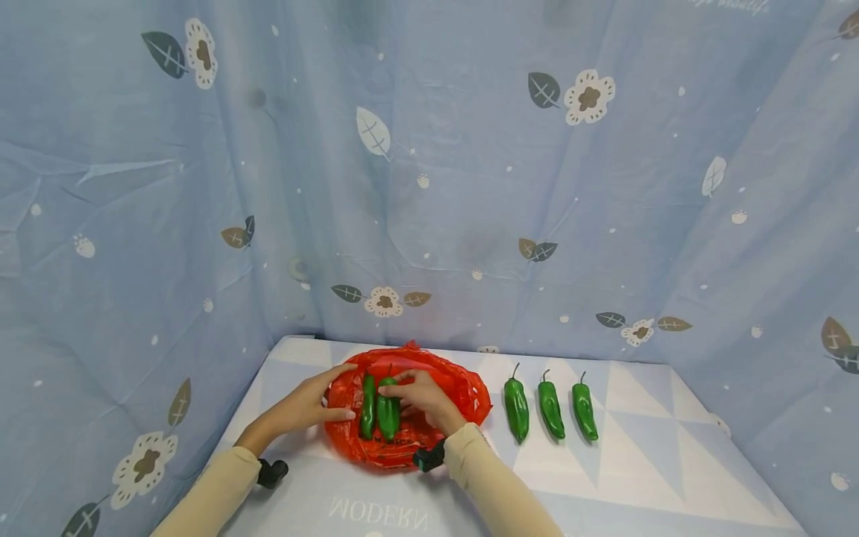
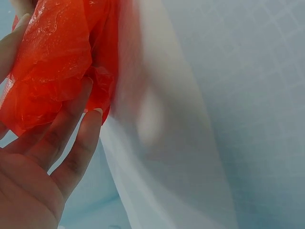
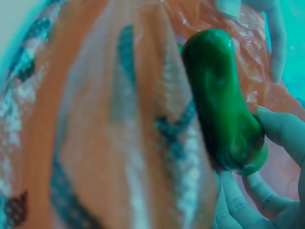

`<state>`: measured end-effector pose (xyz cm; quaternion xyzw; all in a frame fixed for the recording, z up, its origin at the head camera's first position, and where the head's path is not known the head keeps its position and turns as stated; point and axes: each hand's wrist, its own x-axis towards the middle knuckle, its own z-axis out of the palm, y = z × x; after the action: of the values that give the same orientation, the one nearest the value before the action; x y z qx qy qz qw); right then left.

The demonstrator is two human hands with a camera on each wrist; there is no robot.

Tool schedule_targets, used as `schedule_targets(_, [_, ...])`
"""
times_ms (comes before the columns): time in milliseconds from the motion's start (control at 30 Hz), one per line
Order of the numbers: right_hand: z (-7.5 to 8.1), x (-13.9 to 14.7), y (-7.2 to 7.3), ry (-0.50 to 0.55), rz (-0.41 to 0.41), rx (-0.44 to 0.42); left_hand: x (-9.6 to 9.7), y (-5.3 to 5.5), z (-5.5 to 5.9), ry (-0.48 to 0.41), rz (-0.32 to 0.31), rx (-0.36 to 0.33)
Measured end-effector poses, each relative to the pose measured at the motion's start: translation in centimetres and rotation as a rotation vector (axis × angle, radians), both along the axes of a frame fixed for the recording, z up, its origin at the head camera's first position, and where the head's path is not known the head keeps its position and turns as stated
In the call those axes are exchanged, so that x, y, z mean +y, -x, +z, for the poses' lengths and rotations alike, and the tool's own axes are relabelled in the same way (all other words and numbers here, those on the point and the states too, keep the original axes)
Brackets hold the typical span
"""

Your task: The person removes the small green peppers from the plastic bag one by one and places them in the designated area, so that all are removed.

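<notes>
A red plastic bag (image 1: 475, 391) lies spread wide on the table, its mouth facing up. My left hand (image 1: 305, 406) holds the bag's left side, the thumb over the inside and the other fingers behind the film, as the left wrist view shows at the red plastic (image 2: 52, 62). Inside the bag's mouth my right hand (image 1: 429, 395) grips a green chili pepper (image 1: 388, 418) by its upper part, thumb on one side and fingers on the other. Left of it in the bag is a second green pepper (image 1: 367, 406). The right wrist view shows the gripped pepper (image 3: 217, 95) close up.
To the right of the bag, three green peppers, the nearest one (image 1: 516, 409) among them, lie in a row with stems pointing away. A pale patterned cloth (image 1: 644, 462) covers the table. Blue curtains (image 1: 456, 186) hang behind it and along both sides.
</notes>
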<state>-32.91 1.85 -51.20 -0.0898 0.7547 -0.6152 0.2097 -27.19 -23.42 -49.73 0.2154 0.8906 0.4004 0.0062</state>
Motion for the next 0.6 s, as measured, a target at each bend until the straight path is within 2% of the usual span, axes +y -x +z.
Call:
schedule_targets(300, [0.4,0.9,0.0,0.016,-0.001,-0.004,0.2,0.1,0.4,0.022,0.005,-0.001])
schedule_targets(600, [1.3,2.0,-0.6,-0.031,0.005,0.015,0.2,0.1,0.3,0.016,0.012,-0.028])
